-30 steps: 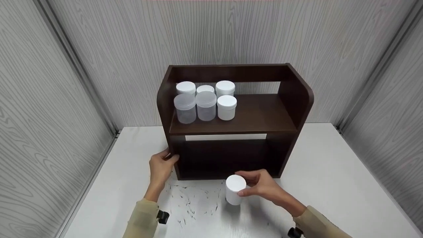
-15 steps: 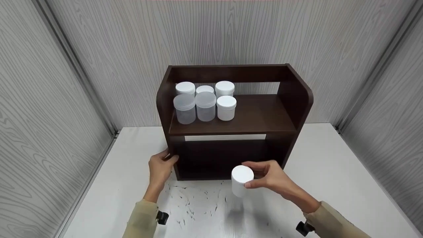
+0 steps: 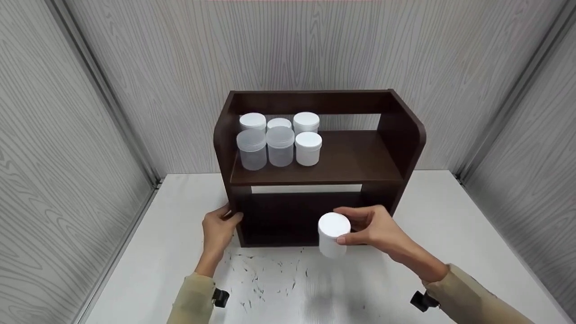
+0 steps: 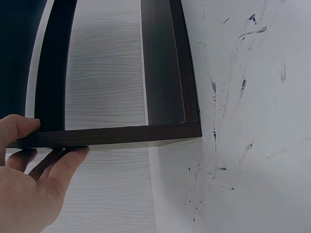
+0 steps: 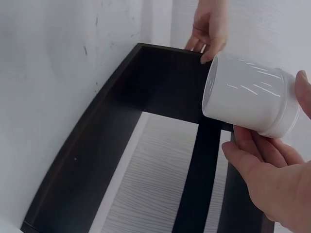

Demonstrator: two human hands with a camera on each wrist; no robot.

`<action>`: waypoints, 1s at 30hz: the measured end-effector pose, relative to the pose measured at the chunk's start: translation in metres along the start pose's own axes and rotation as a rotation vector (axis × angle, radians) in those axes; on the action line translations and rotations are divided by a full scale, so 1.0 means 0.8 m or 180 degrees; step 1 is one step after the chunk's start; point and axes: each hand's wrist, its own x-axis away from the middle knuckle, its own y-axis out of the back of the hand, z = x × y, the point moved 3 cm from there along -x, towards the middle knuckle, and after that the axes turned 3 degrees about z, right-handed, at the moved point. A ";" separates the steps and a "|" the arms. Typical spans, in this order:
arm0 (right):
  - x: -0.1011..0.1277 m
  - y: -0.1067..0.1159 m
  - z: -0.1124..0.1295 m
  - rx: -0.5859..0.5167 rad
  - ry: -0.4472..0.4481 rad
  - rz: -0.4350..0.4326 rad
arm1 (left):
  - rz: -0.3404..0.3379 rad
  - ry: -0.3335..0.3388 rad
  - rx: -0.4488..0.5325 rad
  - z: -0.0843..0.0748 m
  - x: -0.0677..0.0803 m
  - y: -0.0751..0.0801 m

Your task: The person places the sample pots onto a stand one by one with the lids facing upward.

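My right hand (image 3: 375, 229) grips a white lidded jar (image 3: 333, 234) and holds it off the table, in front of the lower opening of a dark brown two-tier shelf (image 3: 396, 135). In the right wrist view the jar (image 5: 248, 94) lies tilted between my thumb and fingers (image 5: 252, 160). My left hand (image 3: 219, 229) holds the shelf's left side panel near its base, thumb on the front edge; the left wrist view shows the hand (image 4: 29, 184) clasping the panel (image 4: 112, 136). Several jars (image 3: 279, 139), white and translucent, stand grouped at the left of the upper tier.
The shelf stands on a white table (image 3: 450, 234) with dark scuff marks (image 3: 265, 270) in front of it. Grey wood-grain walls (image 3: 67, 112) close in on three sides. The right half of the upper tier (image 3: 360, 155) is bare.
My right hand has lifted the white jar off the table and carried it up and slightly right, toward the shelf's lower opening. The left hand has stayed on the side panel.
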 end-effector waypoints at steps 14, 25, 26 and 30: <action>-0.013 0.027 0.075 0.0099 0.0245 -0.0423 | 0.0004 -0.0031 0.0043 -0.002 0.000 0.000; -0.045 0.058 0.111 -0.0042 0.0474 -0.0784 | 0.0013 0.0032 -0.0002 -0.001 0.001 0.001; -0.049 0.060 0.113 -0.0043 0.0473 -0.0800 | 0.0015 0.0037 0.0007 -0.001 0.001 0.001; -0.061 0.069 0.120 -0.0019 0.0476 -0.0903 | 0.0004 0.0040 0.0002 0.000 0.002 0.001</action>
